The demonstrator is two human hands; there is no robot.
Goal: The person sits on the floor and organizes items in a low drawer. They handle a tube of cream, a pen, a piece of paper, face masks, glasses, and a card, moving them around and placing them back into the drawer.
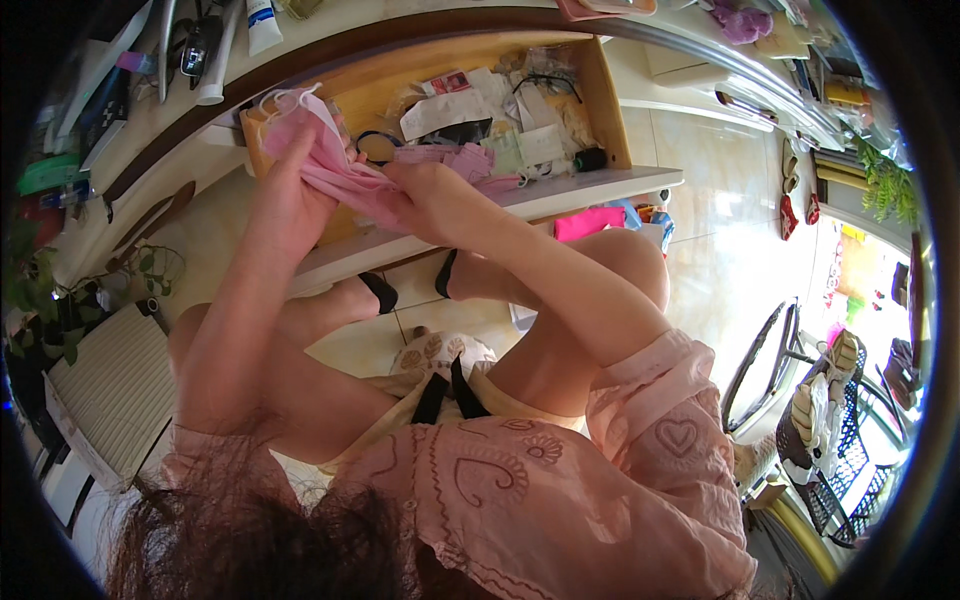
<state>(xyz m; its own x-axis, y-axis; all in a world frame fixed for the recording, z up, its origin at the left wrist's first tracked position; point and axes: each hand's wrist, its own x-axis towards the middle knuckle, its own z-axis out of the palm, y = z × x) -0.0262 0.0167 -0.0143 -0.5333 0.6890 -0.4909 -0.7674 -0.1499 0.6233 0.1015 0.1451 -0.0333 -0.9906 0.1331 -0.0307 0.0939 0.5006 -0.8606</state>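
Both my hands are raised over the left part of an open wooden drawer [612, 110]. Between them stretches a thin pink face mask [335, 150] with white ear loops at its upper left end. My left hand [300, 185] is closed on the mask's left part, fingers partly hidden behind it. My right hand [432, 200] grips its lower right part, with fingertips out of sight. Inside the drawer, just beyond the right hand, lie more folded pink pieces [468, 160]. Near them are a dark ring-shaped band, white papers [445, 113], clear packets and a small black roll [590, 159].
Bottles and a white tube [264, 28] crowd the tabletop at the far left. My knees flank the drawer front [600, 190], with a bright pink item [588, 223] below it. A woven chair [115, 385] stands at left; a black rack [840, 440] holds shoes at right.
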